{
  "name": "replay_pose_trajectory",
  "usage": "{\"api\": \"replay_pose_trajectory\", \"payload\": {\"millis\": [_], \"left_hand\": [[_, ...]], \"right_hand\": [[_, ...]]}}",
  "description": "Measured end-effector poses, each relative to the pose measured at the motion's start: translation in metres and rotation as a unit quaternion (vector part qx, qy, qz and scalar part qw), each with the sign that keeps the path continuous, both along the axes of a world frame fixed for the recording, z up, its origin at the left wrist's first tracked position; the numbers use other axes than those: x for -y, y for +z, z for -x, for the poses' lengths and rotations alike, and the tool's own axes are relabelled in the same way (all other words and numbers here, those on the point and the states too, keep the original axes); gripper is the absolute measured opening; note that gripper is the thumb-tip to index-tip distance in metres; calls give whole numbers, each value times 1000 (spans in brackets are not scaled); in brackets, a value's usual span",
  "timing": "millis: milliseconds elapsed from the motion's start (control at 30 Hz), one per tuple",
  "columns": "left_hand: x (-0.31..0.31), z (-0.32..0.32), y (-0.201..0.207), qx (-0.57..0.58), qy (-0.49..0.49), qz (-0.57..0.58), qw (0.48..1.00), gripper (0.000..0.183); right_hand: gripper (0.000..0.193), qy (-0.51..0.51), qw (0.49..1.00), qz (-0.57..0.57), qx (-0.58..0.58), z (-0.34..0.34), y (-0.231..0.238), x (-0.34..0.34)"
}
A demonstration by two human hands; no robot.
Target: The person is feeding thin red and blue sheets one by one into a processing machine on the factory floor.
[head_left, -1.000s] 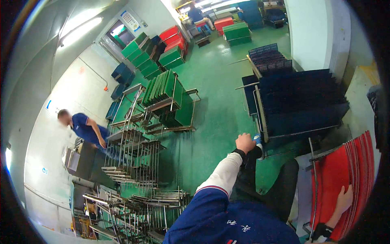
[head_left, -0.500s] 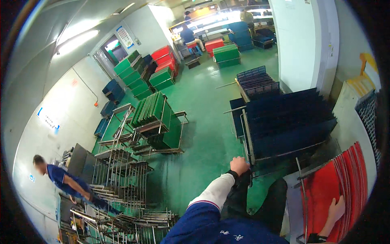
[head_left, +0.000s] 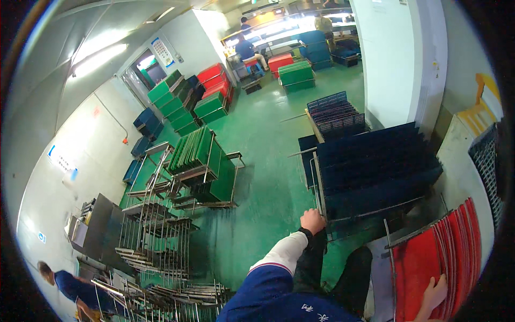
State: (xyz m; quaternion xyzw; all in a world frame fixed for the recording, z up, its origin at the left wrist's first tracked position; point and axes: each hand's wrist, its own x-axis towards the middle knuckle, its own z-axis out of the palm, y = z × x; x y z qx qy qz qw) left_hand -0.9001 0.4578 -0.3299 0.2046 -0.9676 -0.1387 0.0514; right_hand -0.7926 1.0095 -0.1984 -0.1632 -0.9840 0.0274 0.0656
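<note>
My left hand (head_left: 313, 220) is closed in a fist above my left knee, beside the metal rail of a rack holding dark blue boards (head_left: 378, 166). Whatever is inside that fist, if anything, is hidden. At the lower right, my right hand (head_left: 435, 292) reaches to a row of upright red boards (head_left: 416, 263). Its fingers are bent at the edge of a red board near the front of the row, and part of the grip is out of sight. A metal rod (head_left: 390, 247) stands at the near side of these boards.
Green boards (head_left: 192, 150) stand on a metal rack ahead to the left. Empty metal racks (head_left: 155, 236) crowd the lower left, where a person (head_left: 70, 284) in dark blue bends. Stacked green crates (head_left: 174, 102) are farther back. A white pillar (head_left: 394, 64) rises at right.
The view has shifted slightly. The person at left has moved lower and bent down. My right hand stays at the red boards, and my left fist remains by the rack.
</note>
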Motion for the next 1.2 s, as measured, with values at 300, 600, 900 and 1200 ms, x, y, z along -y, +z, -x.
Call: {"api": "replay_pose_trajectory", "payload": {"millis": [300, 600, 900, 1200], "left_hand": [[9, 12, -4, 89, -23, -48, 995, 32], [31, 21, -43, 74, -57, -39, 995, 56], [26, 21, -39, 65, -78, -34, 994, 52], [28, 20, -44, 38, -71, -54, 995, 55]], "right_hand": [[33, 17, 992, 34, -121, -15, -6, 12], [30, 78, 987, 1, -137, 7, 113, 29], [25, -65, 958, 77, -269, -50, 210, -67], [45, -51, 470, 732, -490, -47, 167, -148]]}}
